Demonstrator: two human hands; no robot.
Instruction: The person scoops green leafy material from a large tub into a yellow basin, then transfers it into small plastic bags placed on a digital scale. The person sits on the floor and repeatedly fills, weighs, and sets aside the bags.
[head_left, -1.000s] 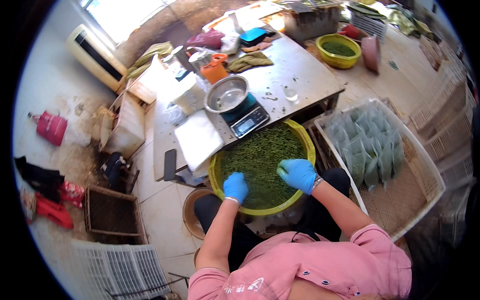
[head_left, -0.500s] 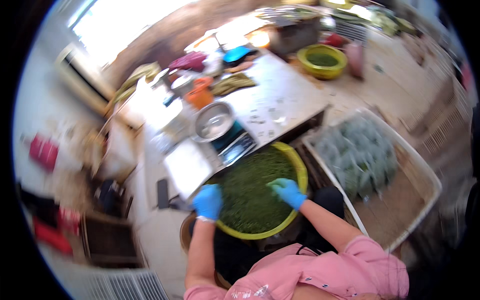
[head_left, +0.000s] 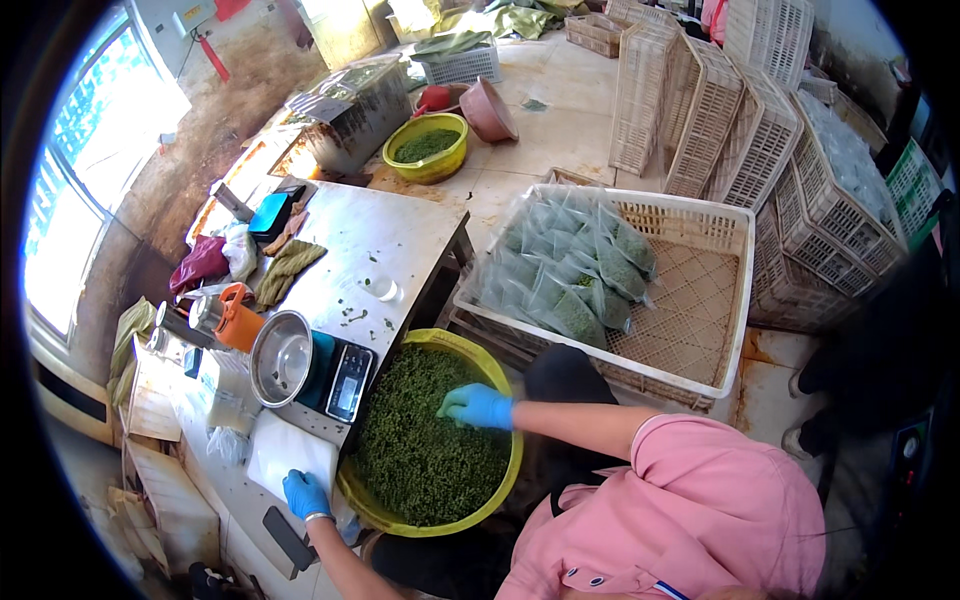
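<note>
A yellow tub (head_left: pixel 511 468) stands between my legs, heaped with small green peppercorns (head_left: pixel 425 440). My blue-gloved right hand (head_left: pixel 477 406) is over the heap at the tub's right side, its fingers drawn together with stained tips at the peppercorns. Anything between them is too small to make out. Left of the tub, my gloved left hand (head_left: pixel 307 494) has bent fingers at the near edge of a stack of white plastic bags (head_left: pixel 290 455). What it may pinch there is hidden. Beyond the stack, a steel bowl (head_left: pixel 282 358) rests on a digital scale (head_left: pixel 349 382).
A white crate (head_left: pixel 738 290) at the right holds several filled clear bags (head_left: pixel 575 262). A dark phone-like slab (head_left: pixel 288 538) lies at the table's near edge. An orange jug (head_left: pixel 238 320) and cloths (head_left: pixel 290 273) are farther back. Another yellow tub (head_left: pixel 428 165) and stacked crates (head_left: pixel 700 115) stand beyond.
The view has turned rightward and sharpened. My left hand has moved from the tub's left rim to the white bag stack. My right hand stays over the peppercorns.
</note>
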